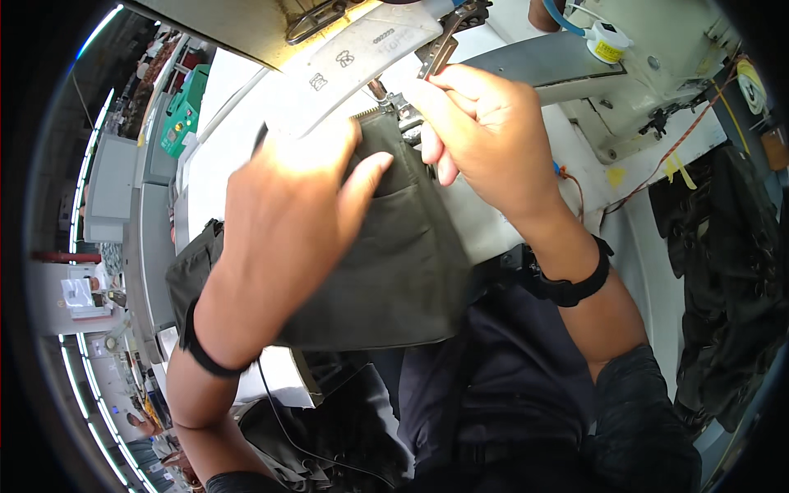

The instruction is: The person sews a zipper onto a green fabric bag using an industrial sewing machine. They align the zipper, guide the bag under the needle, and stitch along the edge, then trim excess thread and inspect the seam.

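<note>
The left hand (pixel 288 214) lies flat on a dark olive piece of fabric (pixel 386 271), fingers spread fairly wide and pressing it down, the thumb stretched toward a pocket seam. The fabric sits at the near edge of the white sewing table (pixel 230 123), its top edge pushed up under the needle area of the sewing machine (pixel 575 74), with its lower part hanging off the near edge over the person's lap. The right hand (pixel 485 135) is just beside the needle, fingers curled narrow and pinching the fabric's top edge where a short row of zipper teeth (pixel 370 112) shows. A metal presser foot (pixel 440 49) stands right above the knuckles, close enough to crowd them.

Each wrist wears a black band (pixel 575 283). A pale curved plate (pixel 353 62) on the machine head carries small dark printed marks. On the machine's right part sits a small white spool with a yellow label (pixel 608 43), a blue tube beside it. An orange cord (pixel 682 140) runs across the table's right side, near a few yellow tape scraps (pixel 678 168). A heap of dark garments (pixel 723 271) lies beyond the table's right edge. At the far left edge stands a green box (pixel 182 115).
</note>
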A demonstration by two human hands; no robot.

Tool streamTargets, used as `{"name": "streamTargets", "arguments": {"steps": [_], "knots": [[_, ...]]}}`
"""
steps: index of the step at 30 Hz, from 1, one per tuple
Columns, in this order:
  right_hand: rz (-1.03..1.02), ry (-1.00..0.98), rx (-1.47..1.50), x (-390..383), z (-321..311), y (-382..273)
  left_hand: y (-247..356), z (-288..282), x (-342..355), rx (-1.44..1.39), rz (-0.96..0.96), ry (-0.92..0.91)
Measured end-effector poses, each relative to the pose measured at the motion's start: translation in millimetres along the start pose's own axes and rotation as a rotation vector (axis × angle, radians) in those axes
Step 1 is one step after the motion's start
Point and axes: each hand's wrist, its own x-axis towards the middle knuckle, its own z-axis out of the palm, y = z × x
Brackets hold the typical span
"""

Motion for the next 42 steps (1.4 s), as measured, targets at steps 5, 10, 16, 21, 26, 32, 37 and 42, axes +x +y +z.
{"name": "streamTargets", "arguments": {"steps": [5,10,16,21,26,32,37,42], "knots": [[-0.114,0.121,-0.186,-11,4,9,-33,43,8,-0.662,-0.11,-0.062],[-0.069,0.096,-0.075,-44,-22,33,-58,47,24,-1.138,-0.332,-0.419],[0.263,-0.216,0.421,-47,-5,44,-81,72,36,-1.313,-0.107,-0.376],[0.28,-0.277,0.41,-39,-13,26,-63,40,43,-1.186,-0.239,-0.42],[0.353,-0.201,0.415,-33,-14,2,-71,53,27,-1.137,-0.277,-0.432],[0.418,-0.231,0.211,-25,-20,-11,-65,65,12,-1.292,-0.361,-0.294],[0.432,-0.219,0.252,-24,-21,-7,-64,62,16,-1.361,-0.456,-0.352],[0.399,-0.172,0.23,-21,-19,-8,-59,50,20,-1.326,-0.418,-0.332]]}}
